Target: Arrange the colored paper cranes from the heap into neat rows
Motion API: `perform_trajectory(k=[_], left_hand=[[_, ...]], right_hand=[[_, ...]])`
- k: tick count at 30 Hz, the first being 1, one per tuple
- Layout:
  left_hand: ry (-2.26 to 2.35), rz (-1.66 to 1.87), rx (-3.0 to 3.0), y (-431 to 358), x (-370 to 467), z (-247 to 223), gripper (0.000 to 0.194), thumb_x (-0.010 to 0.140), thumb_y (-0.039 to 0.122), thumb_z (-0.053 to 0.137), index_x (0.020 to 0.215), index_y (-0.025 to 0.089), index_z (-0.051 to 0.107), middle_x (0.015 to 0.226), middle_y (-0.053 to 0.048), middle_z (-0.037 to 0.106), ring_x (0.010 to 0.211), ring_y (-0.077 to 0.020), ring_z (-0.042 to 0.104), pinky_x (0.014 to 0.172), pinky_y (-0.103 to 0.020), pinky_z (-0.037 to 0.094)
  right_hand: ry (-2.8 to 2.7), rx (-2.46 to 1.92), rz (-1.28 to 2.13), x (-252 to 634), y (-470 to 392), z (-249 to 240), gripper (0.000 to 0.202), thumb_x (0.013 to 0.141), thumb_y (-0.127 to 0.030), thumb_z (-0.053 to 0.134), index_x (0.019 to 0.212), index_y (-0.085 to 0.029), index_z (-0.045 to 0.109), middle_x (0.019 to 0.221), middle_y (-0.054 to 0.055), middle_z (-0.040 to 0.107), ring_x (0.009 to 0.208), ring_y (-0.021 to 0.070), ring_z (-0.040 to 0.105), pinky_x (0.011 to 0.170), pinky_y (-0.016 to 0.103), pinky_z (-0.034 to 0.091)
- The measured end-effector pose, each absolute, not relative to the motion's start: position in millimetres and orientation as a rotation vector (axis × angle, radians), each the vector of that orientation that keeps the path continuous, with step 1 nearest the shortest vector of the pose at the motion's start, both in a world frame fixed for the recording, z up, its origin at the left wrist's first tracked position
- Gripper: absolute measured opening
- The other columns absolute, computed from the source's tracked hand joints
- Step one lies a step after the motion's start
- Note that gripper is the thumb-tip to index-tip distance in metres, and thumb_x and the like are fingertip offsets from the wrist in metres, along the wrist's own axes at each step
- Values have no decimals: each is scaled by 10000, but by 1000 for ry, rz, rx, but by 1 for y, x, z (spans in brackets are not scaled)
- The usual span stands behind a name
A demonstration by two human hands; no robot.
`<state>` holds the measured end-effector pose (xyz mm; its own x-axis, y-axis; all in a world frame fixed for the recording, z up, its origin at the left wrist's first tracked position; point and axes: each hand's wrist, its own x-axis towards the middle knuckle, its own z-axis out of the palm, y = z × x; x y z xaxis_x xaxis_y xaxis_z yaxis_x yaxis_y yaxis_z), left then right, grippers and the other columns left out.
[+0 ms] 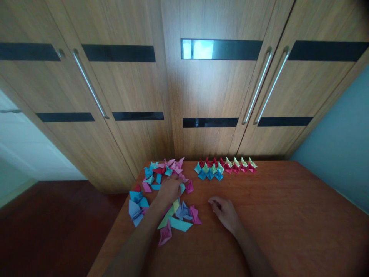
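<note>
My left hand reaches into a loose pile of folded origami paper pieces on the left of the table. Its fingers are bent closed and partly hidden, right beside a light blue folded piece; whether they grip that piece I cannot make out. Pink pieces lie just beyond it, and a magenta piece is to its right. My right hand rests on the bare tabletop, fingers curled in, with nothing visible in them. Near my left forearm are a blue-violet piece and a flat teal strip.
Along the back edge of the wooden table, blue and green pieces stand in neat rows beside red and yellow ones. More blue pieces lie by the left edge. A wooden wardrobe rises behind the table.
</note>
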<state>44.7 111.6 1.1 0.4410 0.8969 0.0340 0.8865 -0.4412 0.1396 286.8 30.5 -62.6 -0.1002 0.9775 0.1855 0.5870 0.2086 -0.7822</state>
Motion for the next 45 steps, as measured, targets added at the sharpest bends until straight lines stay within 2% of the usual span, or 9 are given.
perform_trajectory(k=[6,14,22,32,37,43,45], left_hand=[[1577,181,2614,109,49,4,404,792,94,487,1135,269,610,1135,-71,578,1100,-242,518,948,-370,387],[1528,182,2601,111,47,8,321,776,73,512,1026,226,643,1066,-77,647,1049,-250,570,938,-379,385],[1424,193,2585,114,45,2,401,755,43,526,1078,257,631,1172,-46,628,1146,-225,527,989,-366,368],[1424,182,2568,115,46,6,351,750,57,532,1018,243,663,1088,-55,643,1089,-227,554,954,-334,401],[1437,217,2556,114,43,9,278,810,98,475,978,215,663,1076,-71,632,1019,-213,587,912,-316,427],[1422,228,2541,116,39,3,388,778,120,532,1145,229,597,1179,-68,609,1106,-219,554,963,-325,399],[1402,215,2537,117,40,0,391,762,128,556,1136,228,607,1170,-65,622,1116,-219,552,971,-324,395]], right_hand=[[-1778,-1471,710,286,29,-60,317,888,-375,398,821,-211,661,760,33,684,682,172,610,641,256,439],[-1790,-1504,703,286,32,-64,362,885,-429,383,833,-212,667,752,44,680,677,184,606,645,272,445],[-1787,-1475,706,286,31,-63,341,889,-398,388,833,-206,664,753,37,684,665,176,610,643,265,443],[-1785,-1491,702,286,30,-61,369,892,-441,380,821,-208,658,756,44,680,671,182,606,635,271,440],[-1779,-1480,716,286,31,-62,380,891,-456,376,822,-212,658,755,44,678,679,184,606,644,276,446],[-1777,-1489,736,285,30,-59,389,891,-464,375,832,-209,664,760,47,682,684,186,613,651,276,451],[-1776,-1495,728,285,30,-60,385,892,-459,376,831,-211,664,755,43,683,679,185,614,646,274,448]])
